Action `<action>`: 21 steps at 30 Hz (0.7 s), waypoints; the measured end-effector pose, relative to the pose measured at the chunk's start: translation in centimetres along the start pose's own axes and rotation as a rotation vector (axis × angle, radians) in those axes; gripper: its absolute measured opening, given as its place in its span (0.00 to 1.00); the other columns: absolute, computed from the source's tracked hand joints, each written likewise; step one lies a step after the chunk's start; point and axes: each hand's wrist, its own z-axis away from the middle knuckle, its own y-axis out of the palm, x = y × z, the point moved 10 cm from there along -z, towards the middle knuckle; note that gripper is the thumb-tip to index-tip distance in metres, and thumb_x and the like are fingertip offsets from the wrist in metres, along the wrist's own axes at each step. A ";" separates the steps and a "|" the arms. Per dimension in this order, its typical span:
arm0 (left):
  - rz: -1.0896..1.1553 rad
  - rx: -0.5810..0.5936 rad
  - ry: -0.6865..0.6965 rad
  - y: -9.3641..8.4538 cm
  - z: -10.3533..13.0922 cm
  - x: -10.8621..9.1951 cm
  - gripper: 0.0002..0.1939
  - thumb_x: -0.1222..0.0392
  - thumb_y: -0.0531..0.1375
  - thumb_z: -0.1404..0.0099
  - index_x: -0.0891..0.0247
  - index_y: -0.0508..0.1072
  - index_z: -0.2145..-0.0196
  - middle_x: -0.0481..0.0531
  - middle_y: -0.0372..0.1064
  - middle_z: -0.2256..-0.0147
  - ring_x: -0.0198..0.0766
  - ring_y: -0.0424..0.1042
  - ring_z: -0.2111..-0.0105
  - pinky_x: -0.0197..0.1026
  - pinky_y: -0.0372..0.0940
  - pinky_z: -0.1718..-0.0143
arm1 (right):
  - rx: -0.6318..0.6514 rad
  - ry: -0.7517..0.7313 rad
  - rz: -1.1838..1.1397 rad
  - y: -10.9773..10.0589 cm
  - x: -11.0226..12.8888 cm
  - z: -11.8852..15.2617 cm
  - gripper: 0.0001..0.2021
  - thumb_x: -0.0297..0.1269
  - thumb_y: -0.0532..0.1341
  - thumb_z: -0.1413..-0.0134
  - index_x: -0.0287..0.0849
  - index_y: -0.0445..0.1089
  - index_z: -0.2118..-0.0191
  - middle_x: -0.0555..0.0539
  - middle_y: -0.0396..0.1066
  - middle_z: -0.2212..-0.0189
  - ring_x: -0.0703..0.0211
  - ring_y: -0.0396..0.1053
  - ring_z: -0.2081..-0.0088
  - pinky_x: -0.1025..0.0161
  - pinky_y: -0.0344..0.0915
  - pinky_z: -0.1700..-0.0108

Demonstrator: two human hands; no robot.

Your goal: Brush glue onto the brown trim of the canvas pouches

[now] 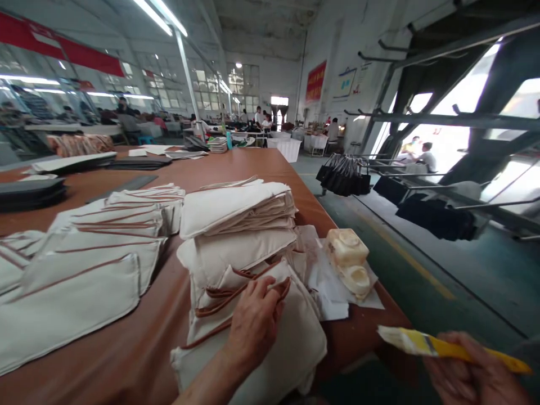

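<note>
My left hand [256, 318] rests on a pile of off-white fabric panels [291, 332] edged with brown trim. Its fingers are curled closed round the trimmed edge of an upper panel, and the fingertips are partly hidden. At the lower right, my right hand [468, 368] grips a paintbrush [426, 344] by its yellow handle, with the pale bristles pointing left past the table edge. Behind the left hand, more off-white panels [236, 208] are stacked high. A stained cream plastic container [348, 259] stands on paper to the right of the pile.
Fanned off-white panels [84, 264] cover the left of the brown table [169, 326]. Dark flat pieces [29, 194] lie farther back. Beyond the right edge, a metal rack [442, 121] carries black pieces [343, 175]. Several people work in the background.
</note>
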 end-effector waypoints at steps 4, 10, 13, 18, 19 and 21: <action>-0.066 0.165 -0.134 1.5 -2.5 1.3 0.16 0.53 0.49 0.24 0.59 0.74 0.63 0.56 0.72 0.52 0.48 0.70 0.53 0.50 0.66 0.54 | -0.035 -0.167 0.075 1.1 2.3 -0.9 0.19 0.47 0.70 0.47 0.44 0.63 0.77 0.54 0.52 0.82 0.65 0.50 0.81 0.69 0.57 0.81; -0.119 0.272 -0.171 3.8 -4.3 1.9 0.10 0.56 0.53 0.28 0.59 0.73 0.62 0.56 0.73 0.57 0.48 0.71 0.54 0.46 0.63 0.57 | -0.067 -0.584 0.773 3.0 5.1 -7.0 0.23 0.59 0.62 0.40 0.40 0.74 0.59 0.49 0.69 0.76 0.58 0.64 0.78 0.63 0.61 0.77; -0.067 0.306 -0.183 4.2 -4.1 1.9 0.08 0.56 0.55 0.29 0.59 0.71 0.63 0.55 0.73 0.58 0.47 0.73 0.57 0.44 0.62 0.59 | 0.101 -0.624 0.974 5.7 2.9 -10.5 0.24 0.60 0.60 0.40 0.41 0.76 0.61 0.45 0.73 0.73 0.50 0.71 0.73 0.58 0.67 0.70; 0.051 0.330 -0.269 4.5 -3.7 2.7 0.09 0.53 0.55 0.29 0.59 0.68 0.56 0.54 0.74 0.58 0.47 0.75 0.58 0.42 0.60 0.62 | 0.278 -0.699 1.062 8.8 -1.0 -13.3 0.20 0.57 0.60 0.44 0.44 0.78 0.65 0.42 0.77 0.63 0.44 0.74 0.60 0.53 0.68 0.53; 0.052 0.332 -0.276 4.6 -3.7 2.7 0.10 0.52 0.54 0.28 0.59 0.68 0.55 0.55 0.74 0.58 0.47 0.75 0.57 0.43 0.60 0.61 | 0.303 -0.709 1.073 9.0 -1.4 -13.6 0.19 0.56 0.60 0.44 0.45 0.78 0.65 0.42 0.77 0.63 0.44 0.74 0.60 0.53 0.69 0.53; 0.042 0.350 -0.274 5.0 -3.6 2.7 0.12 0.52 0.51 0.26 0.59 0.70 0.55 0.55 0.74 0.57 0.47 0.75 0.57 0.42 0.59 0.62 | 0.333 -0.725 1.093 8.9 -1.7 -13.8 0.18 0.55 0.59 0.43 0.46 0.78 0.66 0.42 0.77 0.63 0.45 0.75 0.61 0.53 0.69 0.54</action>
